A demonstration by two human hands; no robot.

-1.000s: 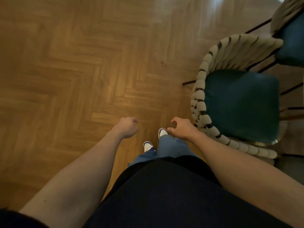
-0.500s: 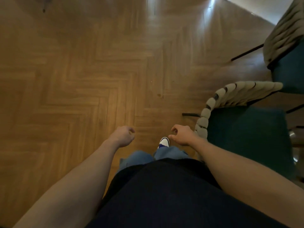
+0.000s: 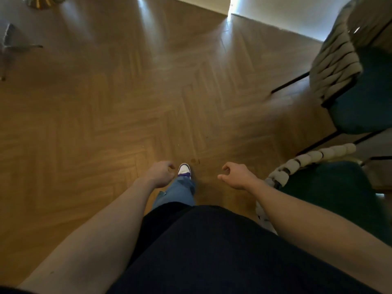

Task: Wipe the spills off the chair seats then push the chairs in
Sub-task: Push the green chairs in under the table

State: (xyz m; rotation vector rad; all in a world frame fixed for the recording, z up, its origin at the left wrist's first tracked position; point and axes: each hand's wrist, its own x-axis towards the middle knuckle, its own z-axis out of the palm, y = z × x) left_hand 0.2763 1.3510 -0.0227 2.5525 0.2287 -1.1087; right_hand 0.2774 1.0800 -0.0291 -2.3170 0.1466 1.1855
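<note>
The near chair [image 3: 331, 187] stands at four o'clock and the far chair [image 3: 364, 98] at two o'clock, while the left hand [image 3: 160, 174] and right hand [image 3: 237, 176] hang loosely curled over the floor [image 3: 84, 124], holding nothing.

A: What kind of place is the camera looking down on?

B: A room in a home, most likely a dining area. Herringbone wooden flooring [image 3: 127, 115] is covering the whole visible ground and is reflecting soft indoor light.

A: What furniture is supporting that reading?

B: Two matching chairs are standing at the right: a near chair [image 3: 331, 194] and a far chair [image 3: 356, 102], each showing a dark green cushion, a thick woven rope back and thin black metal legs. A pale wall [image 3: 286, 13] is bordering the floor.
</note>
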